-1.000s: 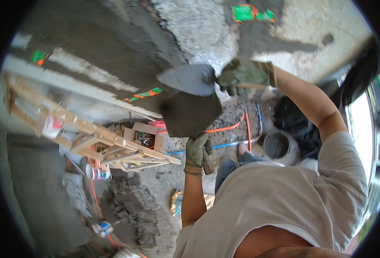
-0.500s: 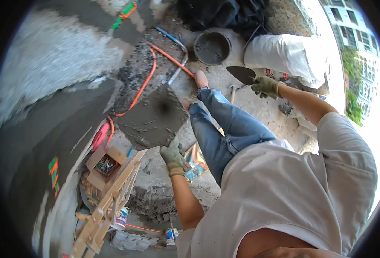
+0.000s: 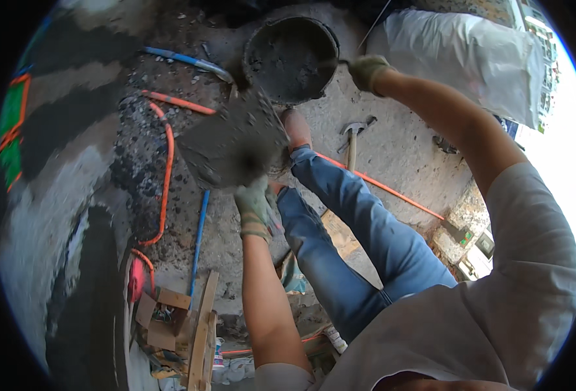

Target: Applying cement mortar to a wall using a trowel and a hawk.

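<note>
My gloved left hand [image 3: 254, 203] is closed at the near edge of a square mortar board [image 3: 217, 144], whose face is smeared with wet grey mortar. The board is held out over the ground in front of my feet. My gloved right hand [image 3: 368, 73] grips a trowel [image 3: 335, 63] by its handle, at the right rim of a round dark bucket [image 3: 333, 83]. The trowel's blade reaches over the rim and is blurred against the grey mortar [image 3: 288, 62] inside, so I cannot tell how deep it sits.
A claw hammer [image 3: 353, 143] lies right of my feet. Orange hose [image 3: 168, 176] and a blue pipe [image 3: 201, 228] run over rubble at left. A white sack [image 3: 457, 55] lies far right. Near left are an open cardboard box [image 3: 161, 319], wooden planks [image 3: 202, 339] and a plastered wall [image 3: 60, 228].
The view has moved toward the bucket. My right hand has carried the trowel from open air to the bucket's rim. My left hand still holds the mortar board.
</note>
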